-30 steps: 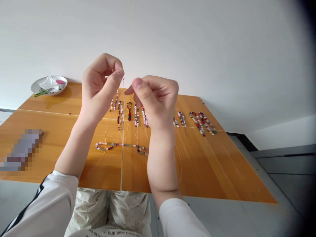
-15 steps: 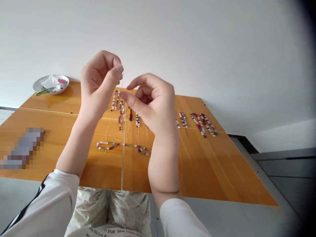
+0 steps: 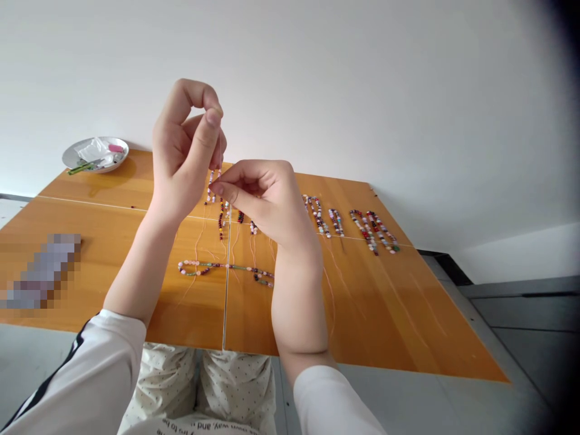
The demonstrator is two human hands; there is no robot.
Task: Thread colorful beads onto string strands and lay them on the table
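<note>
My left hand is raised above the table with thumb and forefinger pinched on a thin pale thread. The thread runs down from that pinch towards my right hand, whose thumb and forefinger are closed on it lower down. Whether a bead sits between the right fingertips is too small to tell. Below my hands, a beaded strand with green, pink and dark beads lies across the table seam. Behind my hands are several looped bead strings, partly hidden by the right hand.
More bead loops lie to the right on the wooden table, with loose thread tails towards the front edge. At the back left stands a plate holding plastic bags and a green-handled tool. A blurred-out flat object lies at the left.
My left hand has risen slightly and its pinch shows more clearly. The right hand has moved left and down, and its parted thumb and forefinger have closed on the thread.
</note>
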